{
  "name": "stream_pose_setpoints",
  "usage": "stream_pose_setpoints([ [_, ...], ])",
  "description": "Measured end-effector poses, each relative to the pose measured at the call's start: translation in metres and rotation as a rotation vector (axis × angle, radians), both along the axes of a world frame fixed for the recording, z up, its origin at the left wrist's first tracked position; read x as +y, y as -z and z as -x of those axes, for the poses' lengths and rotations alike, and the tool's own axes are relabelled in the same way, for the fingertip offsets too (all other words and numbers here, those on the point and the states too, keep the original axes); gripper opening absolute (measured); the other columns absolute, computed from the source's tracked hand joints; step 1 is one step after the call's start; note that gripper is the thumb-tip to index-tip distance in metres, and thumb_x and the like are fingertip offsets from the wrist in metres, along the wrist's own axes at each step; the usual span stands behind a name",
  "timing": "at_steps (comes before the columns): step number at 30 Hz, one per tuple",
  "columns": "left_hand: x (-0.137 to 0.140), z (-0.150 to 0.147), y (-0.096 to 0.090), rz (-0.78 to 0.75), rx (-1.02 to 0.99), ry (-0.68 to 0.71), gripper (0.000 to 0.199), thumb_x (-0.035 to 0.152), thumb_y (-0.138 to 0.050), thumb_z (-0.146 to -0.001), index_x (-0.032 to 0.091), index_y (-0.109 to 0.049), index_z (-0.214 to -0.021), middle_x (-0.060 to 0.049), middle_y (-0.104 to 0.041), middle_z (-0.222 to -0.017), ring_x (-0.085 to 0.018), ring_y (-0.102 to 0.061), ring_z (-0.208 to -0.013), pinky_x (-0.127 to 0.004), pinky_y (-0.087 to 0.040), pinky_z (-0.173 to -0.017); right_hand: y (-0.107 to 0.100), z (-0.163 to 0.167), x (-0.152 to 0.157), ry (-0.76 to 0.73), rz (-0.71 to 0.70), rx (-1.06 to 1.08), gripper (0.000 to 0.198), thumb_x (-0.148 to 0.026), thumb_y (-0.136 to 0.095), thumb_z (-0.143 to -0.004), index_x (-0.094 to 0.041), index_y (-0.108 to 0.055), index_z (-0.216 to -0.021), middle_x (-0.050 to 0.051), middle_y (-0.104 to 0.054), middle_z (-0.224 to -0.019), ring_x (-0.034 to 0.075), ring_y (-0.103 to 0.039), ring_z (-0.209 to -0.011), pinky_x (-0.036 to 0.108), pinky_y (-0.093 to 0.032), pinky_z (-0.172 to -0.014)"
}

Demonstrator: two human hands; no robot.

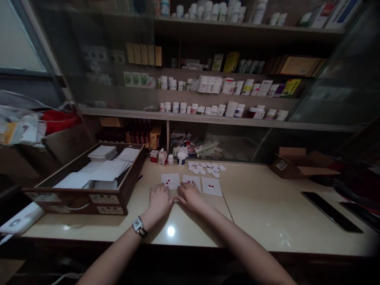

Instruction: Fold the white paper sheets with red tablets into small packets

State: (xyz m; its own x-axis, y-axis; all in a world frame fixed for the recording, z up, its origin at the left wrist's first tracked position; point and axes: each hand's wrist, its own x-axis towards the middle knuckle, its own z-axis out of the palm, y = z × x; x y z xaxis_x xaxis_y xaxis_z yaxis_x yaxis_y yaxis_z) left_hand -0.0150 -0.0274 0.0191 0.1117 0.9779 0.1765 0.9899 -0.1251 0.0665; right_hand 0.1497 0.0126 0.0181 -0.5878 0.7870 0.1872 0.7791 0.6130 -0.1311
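Three square white papers lie in a row on the tabletop, with red and white pills on them. My left hand (159, 202) rests at the lower edge of the left paper (175, 178), fingers spread and nothing seen in them. Over the lower left part of the middle paper (194, 180) lies my right hand (191, 196), its fingers stretched out; it hides some of that paper. The thumbs of both hands nearly meet. On the right paper (215, 190), red pills (211, 186) sit close to white ones, with neither hand on it.
Several small white paper pieces (209, 168) lie behind the papers, beside a white bottle with a blue label (181, 159). A wooden drawer (123, 194) of paper stacks stands left. At right are an open cardboard box (286, 168) and a dark phone (331, 211). Medicine shelves (222, 118) rise behind.
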Motion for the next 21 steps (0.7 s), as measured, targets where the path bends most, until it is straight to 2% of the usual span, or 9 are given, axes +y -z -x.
stream_pose_setpoints([
  [4,-0.004,0.000,0.012,0.018,-0.003,-0.051,0.037,0.029,-0.038,-0.093,0.012,-0.054,-0.122,-0.021,-0.049,-0.130,-0.035,-0.039,-0.122,-0.066,-0.025,-0.096,0.011,0.021,-0.006,0.069,0.031,-0.026,0.044,-0.040,-0.043,-0.093,-0.016,-0.049,-0.128,0.019,-0.050,-0.131,0.031,-0.042,-0.122,0.058,-0.016,-0.104],
  [7,-0.004,0.002,0.010,0.029,-0.026,-0.028,0.036,0.030,-0.037,-0.093,0.012,-0.056,-0.119,-0.019,-0.053,-0.125,-0.034,-0.041,-0.118,-0.067,-0.025,-0.095,0.012,0.022,-0.005,0.072,0.049,-0.040,0.040,-0.040,-0.040,-0.094,-0.017,-0.051,-0.124,0.018,-0.050,-0.129,0.030,-0.041,-0.122,0.060,-0.012,-0.104],
  [10,-0.013,0.003,0.004,0.014,-0.039,-0.014,0.034,0.031,-0.037,-0.093,0.013,-0.061,-0.110,-0.017,-0.060,-0.111,-0.033,-0.047,-0.109,-0.068,-0.022,-0.095,0.008,0.017,-0.008,0.034,0.060,-0.038,0.035,-0.042,-0.039,-0.095,-0.018,-0.055,-0.115,0.015,-0.054,-0.123,0.029,-0.042,-0.120,0.059,-0.012,-0.104],
  [15,-0.056,-0.005,-0.004,0.048,-0.054,0.038,0.035,0.038,-0.041,-0.091,0.016,-0.065,-0.102,-0.015,-0.062,-0.103,-0.032,-0.049,-0.104,-0.069,-0.019,-0.097,0.002,-0.004,-0.036,-0.102,0.080,-0.024,0.030,-0.042,-0.043,-0.093,-0.019,-0.058,-0.106,0.012,-0.057,-0.117,0.027,-0.041,-0.121,0.059,-0.011,-0.106],
  [18,-0.089,-0.012,0.000,0.058,-0.066,0.078,0.038,0.040,-0.040,-0.091,0.016,-0.064,-0.108,-0.014,-0.060,-0.107,-0.031,-0.048,-0.108,-0.066,-0.019,-0.100,0.003,-0.020,-0.060,-0.172,0.107,-0.016,0.032,-0.043,-0.043,-0.093,-0.020,-0.057,-0.110,0.013,-0.055,-0.124,0.029,-0.039,-0.125,0.061,-0.012,-0.106],
  [21,-0.112,-0.015,0.009,0.074,-0.112,0.121,0.039,0.041,-0.042,-0.090,0.019,-0.061,-0.117,-0.013,-0.060,-0.109,-0.030,-0.049,-0.108,-0.064,-0.021,-0.102,0.008,-0.035,-0.081,-0.180,0.138,-0.012,0.035,-0.043,-0.044,-0.092,-0.022,-0.053,-0.118,0.013,-0.051,-0.132,0.030,-0.037,-0.127,0.064,-0.012,-0.106],
])
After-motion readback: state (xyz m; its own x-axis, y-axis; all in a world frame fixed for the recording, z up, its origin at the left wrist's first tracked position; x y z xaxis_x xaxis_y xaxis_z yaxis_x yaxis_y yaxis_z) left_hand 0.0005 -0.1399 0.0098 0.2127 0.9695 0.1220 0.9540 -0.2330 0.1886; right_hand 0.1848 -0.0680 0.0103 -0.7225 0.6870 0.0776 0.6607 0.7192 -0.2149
